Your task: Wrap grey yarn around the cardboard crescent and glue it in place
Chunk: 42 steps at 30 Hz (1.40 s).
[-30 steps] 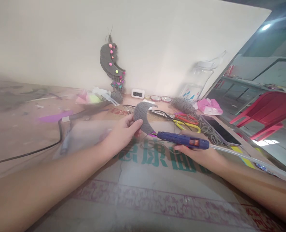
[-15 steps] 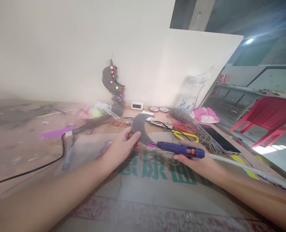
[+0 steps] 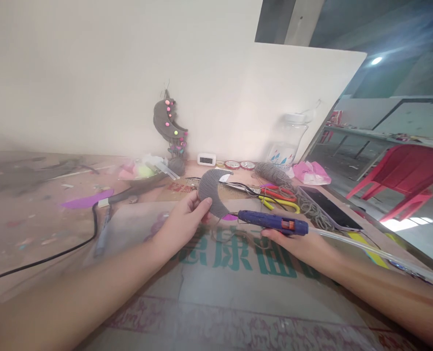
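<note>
Between thumb and fingers, my left hand (image 3: 189,214) pinches a crescent moon wrapped in grey yarn (image 3: 213,192). Its lower tip shows bare purple. My right hand (image 3: 292,241) is wrapped round a dark blue hot glue gun (image 3: 269,222), with a long clear glue stick (image 3: 366,251) running out of its back end. The gun's nozzle is at the moon's lower end, close to the edge of the yarn; whether it touches I cannot tell. A loose strand of grey yarn (image 3: 243,236) hangs below the moon.
A finished-looking grey moon with pompoms (image 3: 165,119) hangs on the wall. Behind my hands are a small white clock (image 3: 206,159), yellow-handled pliers (image 3: 287,202), a grey yarn skein (image 3: 274,174), a phone (image 3: 329,208) and a clear bottle (image 3: 287,141). A black cable (image 3: 55,258) crosses the left side.
The glue gun's nozzle has moved slightly up along the moon's lower end, and the moon has turned a little. Both hands keep their hold.
</note>
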Available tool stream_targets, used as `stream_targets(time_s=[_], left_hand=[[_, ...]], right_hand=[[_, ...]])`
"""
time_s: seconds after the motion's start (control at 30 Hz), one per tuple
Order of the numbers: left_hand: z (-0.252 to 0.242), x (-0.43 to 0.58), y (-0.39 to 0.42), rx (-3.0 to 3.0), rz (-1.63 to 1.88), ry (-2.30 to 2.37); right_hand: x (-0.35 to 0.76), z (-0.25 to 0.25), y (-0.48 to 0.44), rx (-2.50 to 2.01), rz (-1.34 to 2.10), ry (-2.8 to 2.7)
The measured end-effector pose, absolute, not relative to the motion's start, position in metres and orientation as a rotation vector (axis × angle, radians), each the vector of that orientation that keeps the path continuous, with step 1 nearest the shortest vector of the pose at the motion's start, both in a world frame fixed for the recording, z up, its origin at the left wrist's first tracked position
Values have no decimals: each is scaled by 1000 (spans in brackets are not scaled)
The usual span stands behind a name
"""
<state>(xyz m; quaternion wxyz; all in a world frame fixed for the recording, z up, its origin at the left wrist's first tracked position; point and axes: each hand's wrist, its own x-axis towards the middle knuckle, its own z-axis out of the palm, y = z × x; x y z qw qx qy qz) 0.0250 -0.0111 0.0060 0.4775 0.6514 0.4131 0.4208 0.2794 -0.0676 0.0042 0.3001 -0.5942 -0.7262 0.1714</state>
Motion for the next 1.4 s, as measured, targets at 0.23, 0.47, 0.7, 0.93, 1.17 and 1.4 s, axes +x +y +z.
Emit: stream_targets(time_s=[0.23, 0.47, 0.7, 0.93, 1.17, 1.4], left_hand=[[4, 24, -11, 1578, 1029, 1000], [-2, 24, -6, 1497, 1063, 966], [-13, 24, 3, 1269, 1124, 912], [-5, 27, -6, 1332, 1145, 902], [-2, 26, -7, 1373, 1130, 944], [0, 29, -7, 1285, 1121, 954]], right_hand=[[281, 4, -67, -1605, 452, -1915], [281, 3, -65, -1587, 460, -1821], [284, 19, -58, -1470, 414, -1820], [281, 45, -22, -1434, 694, -1479], [270, 53, 66, -1670, 345, -1760], [263, 20, 137, -1731, 285, -1830]])
